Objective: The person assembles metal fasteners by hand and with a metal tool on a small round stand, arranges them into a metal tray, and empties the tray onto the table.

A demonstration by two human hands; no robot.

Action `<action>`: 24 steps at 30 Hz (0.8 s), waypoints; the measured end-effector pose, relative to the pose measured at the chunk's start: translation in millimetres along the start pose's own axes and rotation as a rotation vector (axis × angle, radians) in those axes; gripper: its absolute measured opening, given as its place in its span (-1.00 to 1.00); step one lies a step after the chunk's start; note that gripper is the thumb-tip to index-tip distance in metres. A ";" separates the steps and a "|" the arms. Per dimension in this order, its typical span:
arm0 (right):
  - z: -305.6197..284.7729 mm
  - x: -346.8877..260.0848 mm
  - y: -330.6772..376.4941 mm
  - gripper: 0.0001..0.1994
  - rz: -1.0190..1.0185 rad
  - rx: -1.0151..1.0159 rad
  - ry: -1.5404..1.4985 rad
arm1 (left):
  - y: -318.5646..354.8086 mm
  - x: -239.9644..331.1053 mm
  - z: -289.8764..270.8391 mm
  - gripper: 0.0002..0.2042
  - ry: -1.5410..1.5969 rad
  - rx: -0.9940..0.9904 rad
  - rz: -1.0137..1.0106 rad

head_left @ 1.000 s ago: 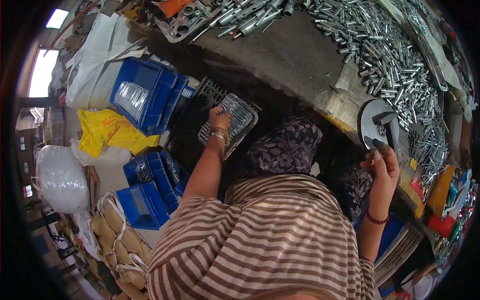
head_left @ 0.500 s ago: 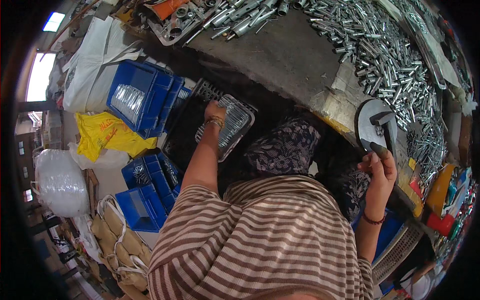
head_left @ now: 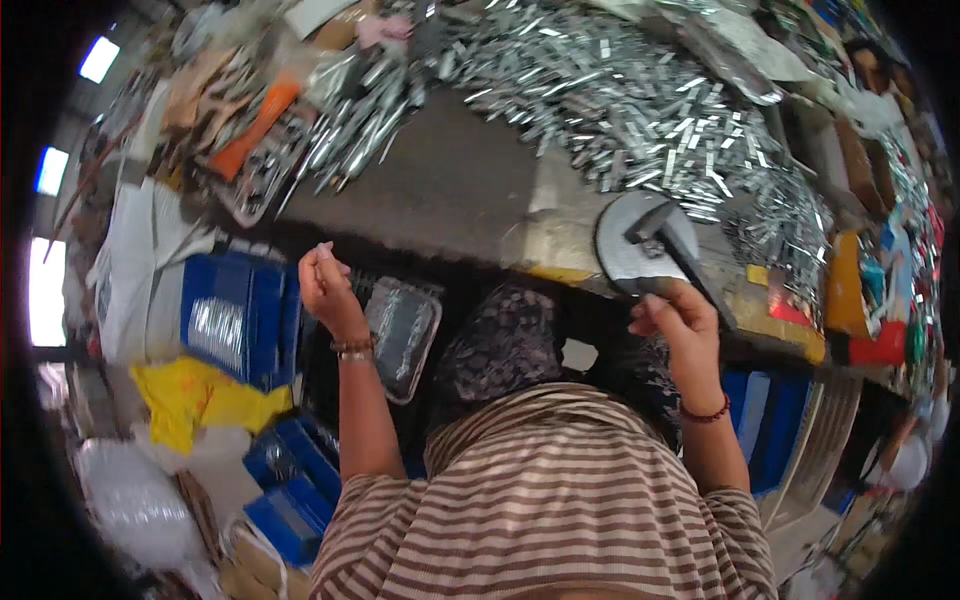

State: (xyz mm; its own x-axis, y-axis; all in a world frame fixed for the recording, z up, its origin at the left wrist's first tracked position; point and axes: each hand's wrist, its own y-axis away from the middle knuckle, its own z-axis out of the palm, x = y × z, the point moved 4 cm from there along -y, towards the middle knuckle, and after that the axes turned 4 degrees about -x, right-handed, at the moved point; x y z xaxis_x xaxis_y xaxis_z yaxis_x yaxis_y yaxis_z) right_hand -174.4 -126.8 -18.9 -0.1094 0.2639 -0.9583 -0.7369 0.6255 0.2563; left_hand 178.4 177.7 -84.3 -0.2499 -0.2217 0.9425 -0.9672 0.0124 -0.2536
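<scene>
My left hand (head_left: 330, 292) is raised beside a metal-rimmed tray (head_left: 431, 345) of small metal parts, clear of it. Its fingers are drawn together; whatever they may hold is too blurred to make out. My right hand (head_left: 685, 325) is at the bench edge, fingers bent but apart, with a dark cover on a fingertip and nothing visible in them. Just beyond that hand, a hammer (head_left: 690, 262) lies with its head on a round metal plate (head_left: 618, 240) and its handle pointing toward me.
Loose metal tubes (head_left: 640, 120) cover the far right of the bench (head_left: 460, 185). Longer tubes (head_left: 360, 125) lie at the left near an orange-handled item (head_left: 255, 130). Blue bins (head_left: 240, 290), a yellow bag (head_left: 200, 395) and a plastic-wrapped bundle (head_left: 135, 500) stand to the left.
My left hand has lifted off the parts in the tray and moved up and away toward the bench. My right hand stays near the hammer. The whole view has turned.
</scene>
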 end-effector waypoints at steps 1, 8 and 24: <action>1.8 1.7 -1.0 -0.82 -0.013 -0.031 -0.023 | 6.2 41.2 15.6 -0.84 0.018 -0.060 0.100; 7.7 -2.5 6.9 -0.80 -0.055 -0.098 -0.021 | 47.6 174.5 169.7 -0.79 -0.062 -0.738 0.416; -99.7 -87.9 -5.0 -0.89 -0.706 0.555 1.255 | 66.9 184.4 218.3 -0.69 0.379 -0.990 -0.006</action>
State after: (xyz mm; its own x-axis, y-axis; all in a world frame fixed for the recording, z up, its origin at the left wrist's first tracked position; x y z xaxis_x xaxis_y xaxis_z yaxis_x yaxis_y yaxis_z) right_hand -227.6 -226.3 51.5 -0.5381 -0.7821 -0.3143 -0.5771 0.6136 -0.5389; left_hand 77.3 -75.2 25.1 -0.0777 0.0920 0.9927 -0.5306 0.8392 -0.1194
